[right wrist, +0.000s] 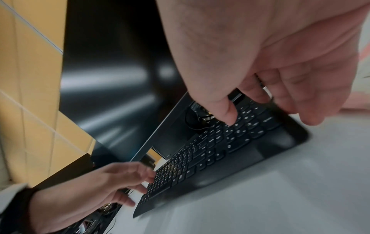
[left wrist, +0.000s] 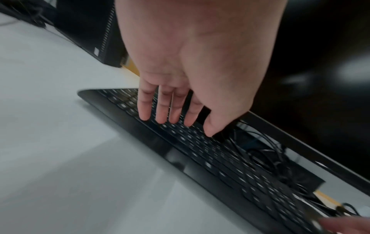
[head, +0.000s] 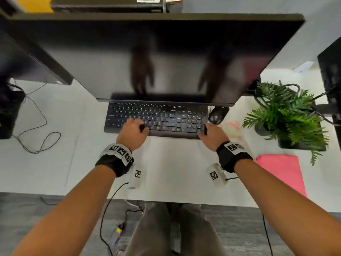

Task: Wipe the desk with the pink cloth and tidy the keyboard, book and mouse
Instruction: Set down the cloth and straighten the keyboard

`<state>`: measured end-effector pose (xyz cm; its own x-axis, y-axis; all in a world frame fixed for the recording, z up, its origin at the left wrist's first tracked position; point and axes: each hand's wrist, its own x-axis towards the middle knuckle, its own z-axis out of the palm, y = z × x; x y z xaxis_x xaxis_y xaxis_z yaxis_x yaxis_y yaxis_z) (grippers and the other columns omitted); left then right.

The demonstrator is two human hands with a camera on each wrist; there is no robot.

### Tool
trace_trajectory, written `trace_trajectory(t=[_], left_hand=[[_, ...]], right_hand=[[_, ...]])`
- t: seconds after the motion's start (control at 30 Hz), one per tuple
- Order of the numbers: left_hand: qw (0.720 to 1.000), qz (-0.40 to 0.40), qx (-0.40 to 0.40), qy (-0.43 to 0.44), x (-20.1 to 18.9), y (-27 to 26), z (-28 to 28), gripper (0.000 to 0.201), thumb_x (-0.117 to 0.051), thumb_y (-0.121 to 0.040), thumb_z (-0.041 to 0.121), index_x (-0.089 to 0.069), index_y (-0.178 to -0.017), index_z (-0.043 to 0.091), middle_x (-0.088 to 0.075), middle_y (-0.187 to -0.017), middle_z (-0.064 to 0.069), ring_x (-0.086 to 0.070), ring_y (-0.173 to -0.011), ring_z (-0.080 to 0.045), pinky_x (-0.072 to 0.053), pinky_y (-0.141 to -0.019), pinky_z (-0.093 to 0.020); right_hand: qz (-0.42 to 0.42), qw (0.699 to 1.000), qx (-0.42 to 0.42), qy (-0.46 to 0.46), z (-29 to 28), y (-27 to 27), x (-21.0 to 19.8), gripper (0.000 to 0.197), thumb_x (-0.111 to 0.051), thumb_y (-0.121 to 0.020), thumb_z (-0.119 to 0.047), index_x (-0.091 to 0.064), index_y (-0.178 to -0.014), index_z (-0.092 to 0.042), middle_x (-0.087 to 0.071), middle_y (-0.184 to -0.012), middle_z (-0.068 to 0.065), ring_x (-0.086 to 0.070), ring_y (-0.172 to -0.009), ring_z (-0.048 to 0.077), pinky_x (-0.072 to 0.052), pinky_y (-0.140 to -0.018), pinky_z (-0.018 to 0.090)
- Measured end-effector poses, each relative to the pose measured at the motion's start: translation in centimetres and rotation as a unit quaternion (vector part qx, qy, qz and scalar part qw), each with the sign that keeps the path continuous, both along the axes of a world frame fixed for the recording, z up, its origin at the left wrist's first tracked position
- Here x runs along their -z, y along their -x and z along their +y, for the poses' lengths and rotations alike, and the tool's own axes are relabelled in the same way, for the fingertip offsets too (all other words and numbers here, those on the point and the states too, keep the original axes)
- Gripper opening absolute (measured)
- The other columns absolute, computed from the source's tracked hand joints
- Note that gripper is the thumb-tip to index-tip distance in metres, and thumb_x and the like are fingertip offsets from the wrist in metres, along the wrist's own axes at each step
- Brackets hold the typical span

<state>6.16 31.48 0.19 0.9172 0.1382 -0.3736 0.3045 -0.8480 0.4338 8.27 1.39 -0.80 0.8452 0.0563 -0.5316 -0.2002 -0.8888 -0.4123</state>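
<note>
A black full-size keyboard (head: pixel 156 120) lies flat on the white surface (head: pixel 73 163) at frame centre, its far edge tucked under the monitor's lower edge. A black mouse (head: pixel 217 114) sits just beside its right end, and right of that lies a pale, pinkish book (head: pixel 233 129), partly hidden. The pink cloth (head: pixel 282 171) lies folded flat at lower right, near the front edge
</note>
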Motion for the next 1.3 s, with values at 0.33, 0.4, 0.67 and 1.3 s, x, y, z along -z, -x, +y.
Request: trace_trajectory(t=[0.33,0.4,0.67,1.3], left_hand=[[0.992,0.070,-0.081,-0.064,1.2,-4.8,9.3,0.062,-0.053,-0.093,0.043,-0.035,-0.142,0.009,-0.040,-0.134,-0.022,-0.047,-0.120,-0.046,-0.042,-0.101,-0.053],[0.992,0.082,-0.079,-0.048,1.6,-5.4,9.5,0.068,-0.053,-0.092,0.047,-0.030,-0.146,0.013,-0.040,-0.135,-0.022,-0.048,-0.120,-0.046,-0.043,-0.101,-0.053],[0.990,0.088,-0.087,-0.067,1.8,-6.9,8.8,0.095,-0.065,-0.076,0.067,-0.028,-0.146,0.013,-0.035,-0.138,-0.024,-0.042,-0.124,-0.048,-0.040,-0.101,-0.053],[0.984,0.124,-0.080,-0.098,1.5,-0.7,8.7,0.117,-0.059,-0.065,0.083,-0.005,-0.153,0.027,-0.030,-0.139,-0.025,-0.039,-0.125,-0.045,-0.042,-0.097,-0.055]], right_hand=[[0.018,0.989,0.131,0.067,3.4,-4.4,1.1,0.069,-0.047,-0.095,-0.051,-0.043,-0.139,0.001,-0.054,-0.137,0.026,-0.052,-0.125,0.042,-0.043,-0.101,0.042],[0.024,0.987,0.144,0.066,3.6,-4.7,1.4,0.077,-0.046,-0.092,-0.059,-0.040,-0.143,-0.002,-0.052,-0.139,0.025,-0.050,-0.128,0.042,-0.043,-0.105,0.044],[0.046,0.981,0.171,0.081,4.9,-5.0,1.7,0.104,-0.051,-0.079,-0.077,-0.025,-0.151,-0.006,-0.040,-0.149,0.025,-0.044,-0.134,0.043,-0.039,-0.110,0.048],[0.038,0.984,0.133,0.108,5.2,0.6,1.1,0.109,-0.052,-0.080,-0.075,0.000,-0.157,-0.017,-0.036,-0.148,0.027,-0.039,-0.135,0.044,-0.036,-0.111,0.050]])
